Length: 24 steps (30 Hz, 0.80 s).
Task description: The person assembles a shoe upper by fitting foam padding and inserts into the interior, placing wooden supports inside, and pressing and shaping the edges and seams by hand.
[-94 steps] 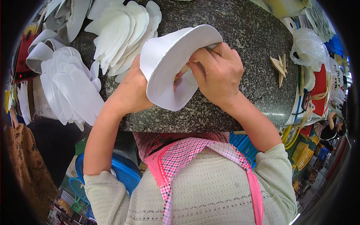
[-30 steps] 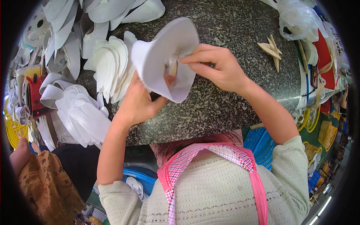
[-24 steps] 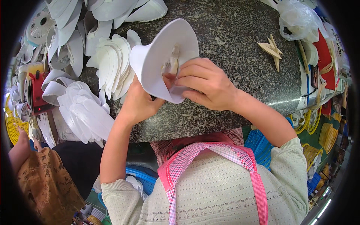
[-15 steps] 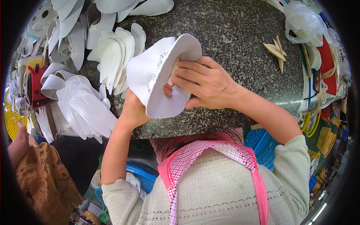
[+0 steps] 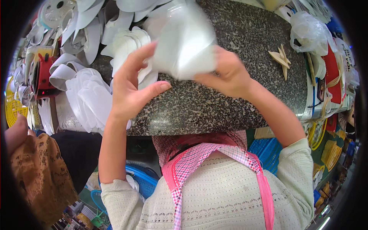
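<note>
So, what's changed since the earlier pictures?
The white piece has moved forward, blurred; the right hand now grips its near right edge. The left hand has opened, thumb off it; any touch is unclear. The pale strips and plastic bag stayed put.

From my end, the sheet [image 5: 188, 50] is over the table [image 5: 245, 107], between the left hand [image 5: 128, 90] and the right hand [image 5: 232, 74]. I have one pile [image 5: 90, 99] left of the left hand and a fan [image 5: 57, 13] behind at far left. On the right, sticks [image 5: 281, 59] lie on the table, with a plastic bag [image 5: 312, 32] beyond them. Below the near edge, I see one basket [image 5: 143, 182] left, another basket [image 5: 266, 151] right.
</note>
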### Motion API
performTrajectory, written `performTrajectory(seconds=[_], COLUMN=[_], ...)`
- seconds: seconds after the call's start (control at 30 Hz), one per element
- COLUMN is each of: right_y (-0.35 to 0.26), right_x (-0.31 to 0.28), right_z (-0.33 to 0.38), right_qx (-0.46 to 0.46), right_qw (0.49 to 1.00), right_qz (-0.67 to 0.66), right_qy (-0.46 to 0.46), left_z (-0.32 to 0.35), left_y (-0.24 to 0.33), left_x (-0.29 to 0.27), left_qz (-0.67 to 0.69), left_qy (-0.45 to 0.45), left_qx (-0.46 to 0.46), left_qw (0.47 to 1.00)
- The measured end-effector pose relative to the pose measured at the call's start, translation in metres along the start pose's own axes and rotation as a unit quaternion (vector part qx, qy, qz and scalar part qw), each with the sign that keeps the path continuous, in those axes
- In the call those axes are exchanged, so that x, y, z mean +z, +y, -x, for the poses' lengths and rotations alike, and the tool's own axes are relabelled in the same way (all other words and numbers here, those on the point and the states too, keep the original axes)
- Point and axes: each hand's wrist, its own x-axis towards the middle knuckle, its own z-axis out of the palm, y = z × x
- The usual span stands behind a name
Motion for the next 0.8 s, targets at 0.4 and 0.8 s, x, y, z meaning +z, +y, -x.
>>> performTrajectory(seconds=[0.4,0.8], right_y=[-0.059,-0.059], right_x=[0.004,0.003], right_z=[0.021,0.028], right_qx=[0.269,0.227], right_qw=[0.638,0.723], right_qz=[-0.658,-0.577], right_qy=[0.296,0.306], left_z=[-0.036,-0.013], left_y=[0.027,0.040], left_x=[0.073,0.057], left_qz=[0.055,-0.122], left_qy=[0.038,0.062], left_qx=[-0.057,0.076], left_qw=[0.996,0.988])
